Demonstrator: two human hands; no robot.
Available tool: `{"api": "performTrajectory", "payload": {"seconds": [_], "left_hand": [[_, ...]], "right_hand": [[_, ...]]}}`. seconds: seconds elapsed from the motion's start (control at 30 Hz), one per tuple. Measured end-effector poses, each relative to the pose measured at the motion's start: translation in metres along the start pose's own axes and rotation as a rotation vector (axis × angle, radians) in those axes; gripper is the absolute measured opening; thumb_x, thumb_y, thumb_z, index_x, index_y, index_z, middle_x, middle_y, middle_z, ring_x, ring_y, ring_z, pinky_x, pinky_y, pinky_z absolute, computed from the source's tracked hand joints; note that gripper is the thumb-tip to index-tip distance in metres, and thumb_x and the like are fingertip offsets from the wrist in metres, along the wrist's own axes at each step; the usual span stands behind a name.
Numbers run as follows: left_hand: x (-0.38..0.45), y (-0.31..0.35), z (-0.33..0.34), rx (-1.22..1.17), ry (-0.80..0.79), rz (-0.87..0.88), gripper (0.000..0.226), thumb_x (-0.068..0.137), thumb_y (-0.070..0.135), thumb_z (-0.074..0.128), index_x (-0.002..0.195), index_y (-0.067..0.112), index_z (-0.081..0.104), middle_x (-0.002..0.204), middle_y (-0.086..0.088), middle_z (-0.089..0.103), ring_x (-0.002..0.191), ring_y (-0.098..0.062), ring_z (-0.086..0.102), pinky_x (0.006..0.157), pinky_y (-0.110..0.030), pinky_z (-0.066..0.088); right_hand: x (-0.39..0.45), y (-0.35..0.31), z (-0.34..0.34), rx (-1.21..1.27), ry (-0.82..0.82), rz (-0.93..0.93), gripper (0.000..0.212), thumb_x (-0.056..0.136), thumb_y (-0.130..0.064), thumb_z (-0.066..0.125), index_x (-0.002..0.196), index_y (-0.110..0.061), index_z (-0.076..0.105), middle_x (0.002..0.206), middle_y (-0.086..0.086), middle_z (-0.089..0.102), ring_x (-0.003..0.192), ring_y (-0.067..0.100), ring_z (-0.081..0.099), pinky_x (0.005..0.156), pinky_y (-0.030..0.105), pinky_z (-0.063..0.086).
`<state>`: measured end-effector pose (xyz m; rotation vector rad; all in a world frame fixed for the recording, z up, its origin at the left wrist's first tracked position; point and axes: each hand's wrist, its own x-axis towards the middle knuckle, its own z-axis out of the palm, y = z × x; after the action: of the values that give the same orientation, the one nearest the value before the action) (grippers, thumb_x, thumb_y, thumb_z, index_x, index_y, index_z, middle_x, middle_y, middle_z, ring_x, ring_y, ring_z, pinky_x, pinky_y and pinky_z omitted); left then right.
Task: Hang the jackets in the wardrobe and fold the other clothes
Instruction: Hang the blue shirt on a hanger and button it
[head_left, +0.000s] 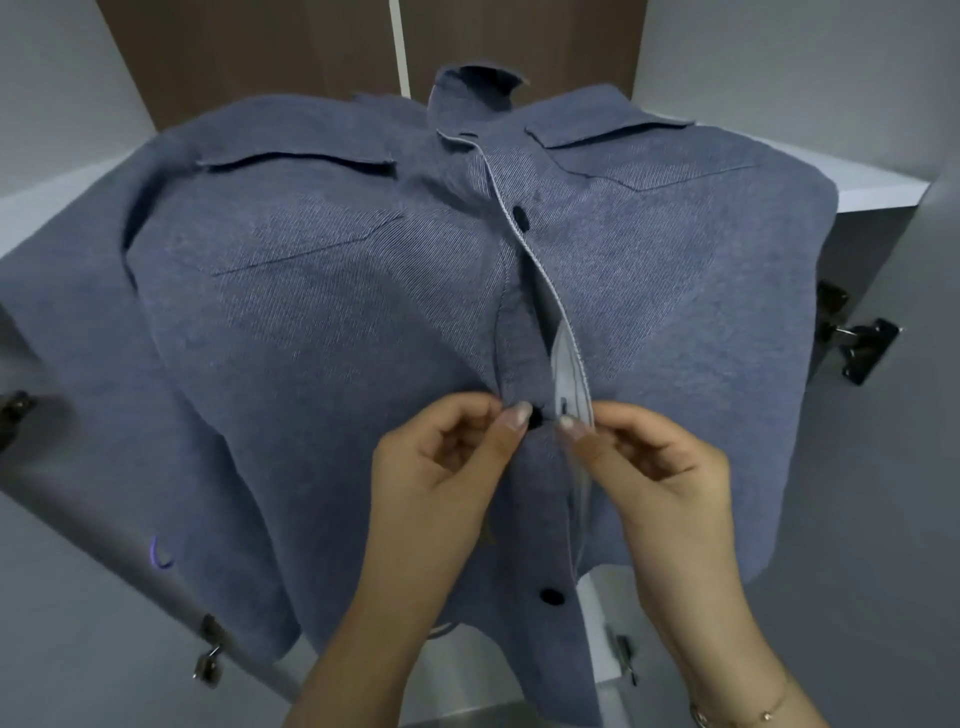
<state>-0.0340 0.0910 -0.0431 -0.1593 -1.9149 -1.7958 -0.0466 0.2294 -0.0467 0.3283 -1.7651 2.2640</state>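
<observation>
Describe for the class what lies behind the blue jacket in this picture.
Behind the blue jacket show a white wardrobe shelf, a brown back panel and metal door hinges. Whatever it hangs from is covered by the cloth, so no hanger can be seen.

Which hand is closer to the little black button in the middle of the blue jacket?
The left hand. Its thumb tip is right at the black button on the blue jacket. The right hand pinches the buttonhole edge just beside it.
</observation>
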Motion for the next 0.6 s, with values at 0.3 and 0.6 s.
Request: {"api": "performTrajectory", "payload": {"seconds": [0.3,0.6], "left_hand": [[-0.002,-0.004,0.007,-0.005,0.083,-0.046,0.016,0.081,0.028,0.071,0.082,0.013,0.075,0.077,-0.002,0.073,0.076,-0.009,0.066,0.074,-0.029,0.054],[0.001,-0.005,0.006,-0.029,0.078,-0.043,0.019,0.078,0.029,0.07,0.083,0.011,0.075,0.078,-0.007,0.071,0.074,-0.01,0.066,0.07,-0.024,0.053]], "right_hand": [[-0.003,0.0,0.009,-0.198,0.012,-0.126,0.023,0.078,0.001,0.075,0.074,-0.022,0.076,0.071,0.004,0.066,0.062,0.005,0.061,0.062,0.013,0.048],[-0.004,0.003,0.007,-0.031,-0.052,-0.057,0.009,0.074,-0.01,0.073,0.082,-0.009,0.077,0.079,0.015,0.066,0.072,0.011,0.061,0.068,0.015,0.049]]}}
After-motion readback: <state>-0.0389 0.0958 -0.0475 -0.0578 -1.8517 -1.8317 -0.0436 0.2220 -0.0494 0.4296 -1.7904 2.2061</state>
